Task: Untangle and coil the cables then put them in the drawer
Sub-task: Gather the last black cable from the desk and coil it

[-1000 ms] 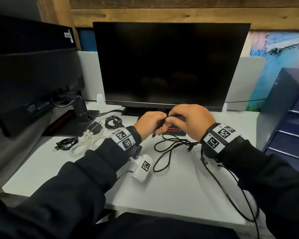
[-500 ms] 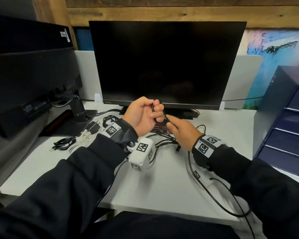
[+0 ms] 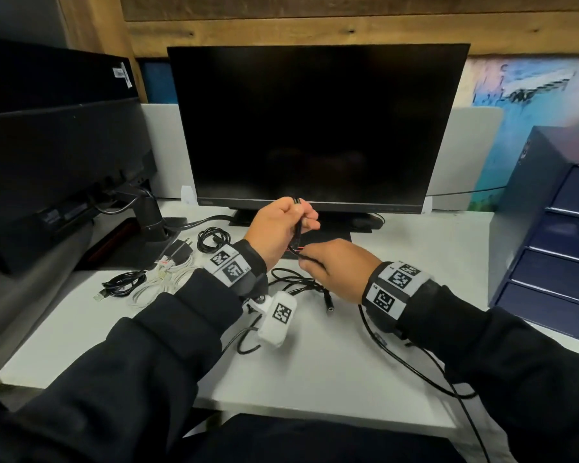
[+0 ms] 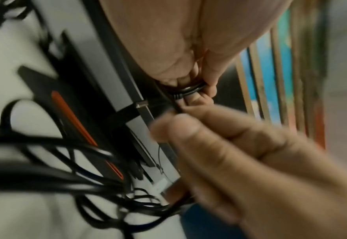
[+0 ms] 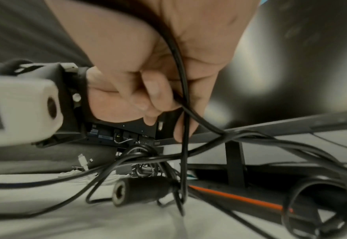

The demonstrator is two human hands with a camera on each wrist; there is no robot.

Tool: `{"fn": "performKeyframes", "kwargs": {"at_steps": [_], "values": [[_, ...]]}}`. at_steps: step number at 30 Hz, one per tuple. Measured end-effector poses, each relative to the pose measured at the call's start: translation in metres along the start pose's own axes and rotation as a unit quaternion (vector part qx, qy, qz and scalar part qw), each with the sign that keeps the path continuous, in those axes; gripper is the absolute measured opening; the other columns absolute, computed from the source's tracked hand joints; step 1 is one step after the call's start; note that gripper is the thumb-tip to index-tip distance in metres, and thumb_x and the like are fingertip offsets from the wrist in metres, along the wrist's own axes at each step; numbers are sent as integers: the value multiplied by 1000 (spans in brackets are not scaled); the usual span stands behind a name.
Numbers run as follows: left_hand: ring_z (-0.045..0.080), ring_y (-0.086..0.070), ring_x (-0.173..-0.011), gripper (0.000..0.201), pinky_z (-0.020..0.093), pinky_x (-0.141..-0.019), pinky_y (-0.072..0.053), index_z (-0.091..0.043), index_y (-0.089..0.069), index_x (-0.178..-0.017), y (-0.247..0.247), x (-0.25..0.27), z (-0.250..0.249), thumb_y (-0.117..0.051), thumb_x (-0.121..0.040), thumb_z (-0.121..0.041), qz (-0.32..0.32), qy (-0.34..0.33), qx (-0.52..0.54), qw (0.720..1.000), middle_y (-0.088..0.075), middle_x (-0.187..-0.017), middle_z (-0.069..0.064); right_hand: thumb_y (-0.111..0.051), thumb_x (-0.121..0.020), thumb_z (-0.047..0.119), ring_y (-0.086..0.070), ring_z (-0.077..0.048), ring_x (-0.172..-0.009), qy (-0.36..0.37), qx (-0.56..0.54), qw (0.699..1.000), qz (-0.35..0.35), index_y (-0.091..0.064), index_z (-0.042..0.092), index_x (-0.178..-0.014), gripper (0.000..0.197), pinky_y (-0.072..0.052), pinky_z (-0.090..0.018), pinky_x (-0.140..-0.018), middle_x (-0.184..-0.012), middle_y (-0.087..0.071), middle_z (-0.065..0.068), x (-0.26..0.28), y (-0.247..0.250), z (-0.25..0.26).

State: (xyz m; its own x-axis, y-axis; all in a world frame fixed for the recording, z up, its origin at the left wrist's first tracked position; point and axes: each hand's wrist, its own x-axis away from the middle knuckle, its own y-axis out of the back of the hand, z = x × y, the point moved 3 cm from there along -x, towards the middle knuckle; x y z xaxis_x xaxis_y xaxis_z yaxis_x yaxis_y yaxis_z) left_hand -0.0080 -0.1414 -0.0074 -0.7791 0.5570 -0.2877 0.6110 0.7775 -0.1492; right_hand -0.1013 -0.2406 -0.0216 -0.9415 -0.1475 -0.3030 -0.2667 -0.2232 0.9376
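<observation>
We hold the black cable [image 3: 296,225] up off the worktop [image 3: 315,369] in front of the monitor [image 3: 315,128], likely so its loose length can hang free and the tangle shows. Our left hand [image 3: 278,228] has its fingers curled round a few turns of it, keeping the start of a coil from springing apart. Our right hand [image 3: 338,267], lower and just beside, pinches the running strand between thumb and fingertips, probably to feed the next loop. The rest of the cable lies tangled on the worktop beneath our hands, its jack end [image 3: 328,304] near the right wrist. Other cables [image 3: 147,279] lie to the left, apparently waiting their turn. The drawers [image 3: 562,248] stand shut at right, well apart.
</observation>
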Motion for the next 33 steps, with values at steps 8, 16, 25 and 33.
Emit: {"fn": "performKeyframes", "kwargs": {"at_steps": [8,16,25,33], "values": [[21,-62,-70,26,43,-75,-57,-19,-53,-77,1,6,0,-45,-102,-15,105,-60,-388,914,-62,-73,6,-59,-94,34,-58,-11,-75,26,55,996,-65,-65,31,-96,8,-52,-34,-69,-80,-64,13,-2,31,-13],[19,-44,-68,24,44,-65,-43,-12,-48,-78,-9,10,-23,-49,-76,-36,168,-28,-426,888,-46,-73,2,-65,-91,15,-60,-11,-70,10,-271,955,-120,-59,22,-98,12,-52,-26,-67,-80,-66,3,3,26,-23],[16,-49,-71,16,31,-60,-37,-20,-46,-88,5,3,-21,-47,-103,-27,92,-102,-605,784,-49,-76,-7,-63,-91,42,-57,0,-108,1,-182,977,-112,-52,32,-118,31,-49,-23,-94,-114,-60,16,3,30,-26],[21,-51,-73,20,32,-64,-35,-15,-52,-93,27,-5,-20,-43,-104,-28,-18,-64,-648,759,-52,-74,-3,-66,-87,50,-63,-9,-87,14,-194,965,-175,-62,29,-93,23,-56,-36,-79,-94,-63,9,1,69,-11]]}}
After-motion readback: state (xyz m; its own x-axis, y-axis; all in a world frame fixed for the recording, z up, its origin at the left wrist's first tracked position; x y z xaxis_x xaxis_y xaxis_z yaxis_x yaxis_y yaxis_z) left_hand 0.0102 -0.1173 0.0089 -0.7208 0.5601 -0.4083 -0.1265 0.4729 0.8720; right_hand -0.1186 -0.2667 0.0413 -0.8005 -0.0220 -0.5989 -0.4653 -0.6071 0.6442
